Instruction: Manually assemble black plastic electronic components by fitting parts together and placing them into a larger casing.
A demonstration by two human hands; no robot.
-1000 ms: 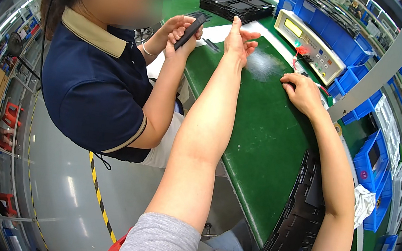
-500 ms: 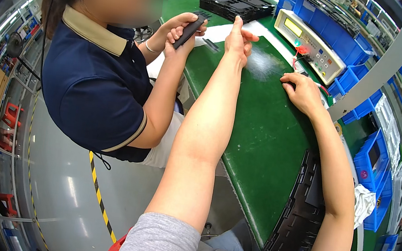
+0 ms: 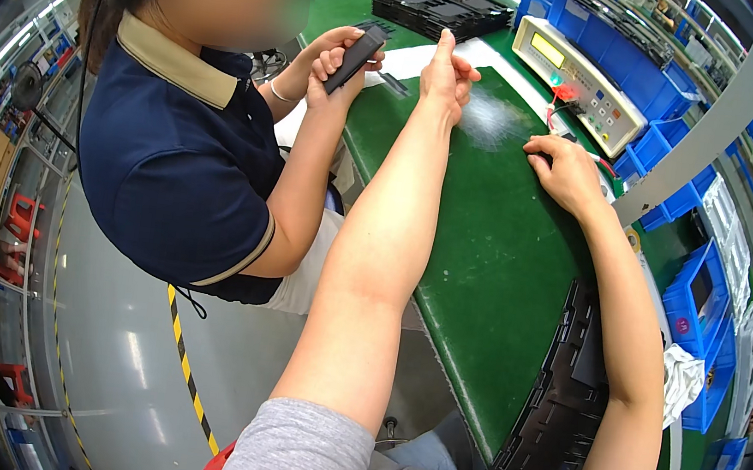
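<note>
My left hand [image 3: 446,83] is held out over the far part of the green table, thumb raised and fingers loosely apart, with nothing in it. My right hand [image 3: 569,175] rests at the table's right side, in front of the white test meter [image 3: 579,86]. Its fingers are curled, and a small dark bit shows between thumb and forefinger; I cannot make out what it is. Red and black leads [image 3: 563,98] run from the meter close to that hand. To my left, a co-worker holds a long black plastic case [image 3: 356,58] in both hands.
Black slotted trays are stacked at the far edge [image 3: 441,8], and more black trays [image 3: 556,413] lie beside my right forearm. Blue bins [image 3: 701,304] line the right side, by a slanted grey post [image 3: 708,134]. A white cloth [image 3: 681,386] lies near my right elbow.
The co-worker's hands and the black case have shifted very slightly. My own hands stay almost where they were.
</note>
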